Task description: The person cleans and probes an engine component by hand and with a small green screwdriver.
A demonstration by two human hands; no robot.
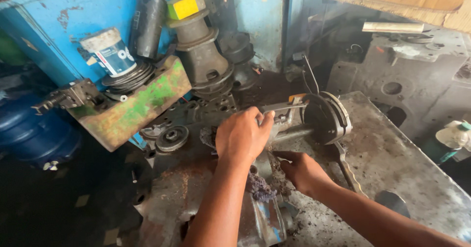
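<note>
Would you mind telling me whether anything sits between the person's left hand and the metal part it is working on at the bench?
Nothing visible does. The left hand already rests on the grey metal part beside the dark round disc. The right hand sits lower, next to a wad of purple rag, clear of the left hand.

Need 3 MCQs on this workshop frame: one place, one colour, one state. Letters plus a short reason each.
1. Where is the dark disc part?
A. beyond the hands, on the metal bench
B. on the floor
C. inside the green tray

2. What colour is the block atop the stacked parts?
A. red
B. yellow
C. white

3. How is the left hand?
A. hanging free in the air
B. holding a bottle
C. pressed down on the grimy part

Answers:
1 A, the disc stands on the bench past the fingertips.
2 B, its faces are plainly yellow.
3 C, the fingers curl over the part while the right hand grips beside it.
</note>
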